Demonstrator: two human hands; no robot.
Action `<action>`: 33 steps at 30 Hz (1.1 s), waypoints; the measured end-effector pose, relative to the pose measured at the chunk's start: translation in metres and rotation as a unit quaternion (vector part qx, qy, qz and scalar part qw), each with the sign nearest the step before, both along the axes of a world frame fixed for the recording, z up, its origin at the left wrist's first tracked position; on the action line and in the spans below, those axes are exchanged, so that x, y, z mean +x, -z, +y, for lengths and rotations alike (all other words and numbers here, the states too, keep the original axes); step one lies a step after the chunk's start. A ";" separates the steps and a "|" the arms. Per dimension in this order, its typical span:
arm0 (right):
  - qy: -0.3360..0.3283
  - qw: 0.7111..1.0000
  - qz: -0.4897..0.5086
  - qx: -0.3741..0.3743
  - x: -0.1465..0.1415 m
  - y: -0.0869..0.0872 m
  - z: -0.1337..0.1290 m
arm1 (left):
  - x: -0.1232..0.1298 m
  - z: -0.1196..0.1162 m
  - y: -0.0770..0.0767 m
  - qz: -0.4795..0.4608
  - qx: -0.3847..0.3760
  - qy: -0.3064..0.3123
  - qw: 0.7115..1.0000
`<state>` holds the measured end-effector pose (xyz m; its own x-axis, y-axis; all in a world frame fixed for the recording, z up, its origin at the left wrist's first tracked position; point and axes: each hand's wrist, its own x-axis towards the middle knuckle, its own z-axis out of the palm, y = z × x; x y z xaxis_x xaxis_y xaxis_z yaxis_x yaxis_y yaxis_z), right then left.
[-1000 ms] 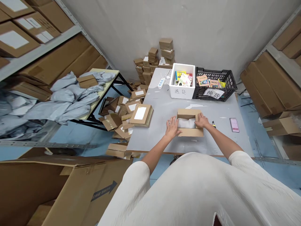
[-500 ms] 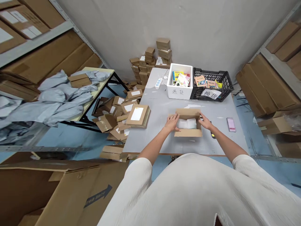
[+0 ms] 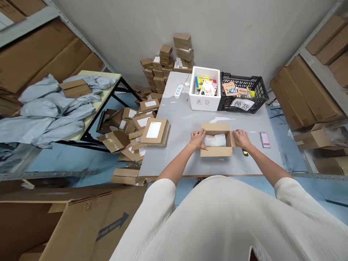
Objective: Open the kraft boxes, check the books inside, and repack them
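Observation:
An open cardboard box (image 3: 216, 152) stands on the table with its flaps spread. Inside it lies a white, wrapped bundle (image 3: 217, 140) that looks like bubble wrap; its contents are hidden. My left hand (image 3: 197, 139) grips the left end of the box, fingers at the far corner and thumb near the front. At the opposite end, my right hand (image 3: 241, 138) has its fingers closed on the right end flap, which is folded outward. A small yellow and black tool (image 3: 245, 153), perhaps a box cutter, lies beside my right wrist.
Behind the box stand a white foam bin (image 3: 204, 103) and a black plastic crate (image 3: 261, 95), both holding books. Labelled cartons (image 3: 154, 133) sit at the table's left edge. A power strip (image 3: 178, 91) and a phone (image 3: 265, 140) lie on the table. Grey parcels (image 3: 49, 127) cover the side table.
My right hand has moved slightly right and folded the box's right end flap outward. My left hand stays on the left end. The whole view has shifted a little.

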<state>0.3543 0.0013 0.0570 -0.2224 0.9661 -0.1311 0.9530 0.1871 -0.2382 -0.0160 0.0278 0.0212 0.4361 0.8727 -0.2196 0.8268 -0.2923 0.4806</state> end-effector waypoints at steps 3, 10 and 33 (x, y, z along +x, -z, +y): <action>-0.132 0.990 -0.037 -0.015 -0.038 -0.011 0.019 | -0.002 -0.002 0.002 -0.008 -0.004 0.003 1.000; -0.256 0.961 -0.017 -0.104 -0.133 0.013 0.055 | -0.003 -0.007 -0.004 -0.006 -0.003 0.010 1.000; -0.328 0.922 -0.106 -0.175 -0.162 0.125 0.058 | -0.001 -0.016 -0.013 0.065 -0.024 0.029 0.997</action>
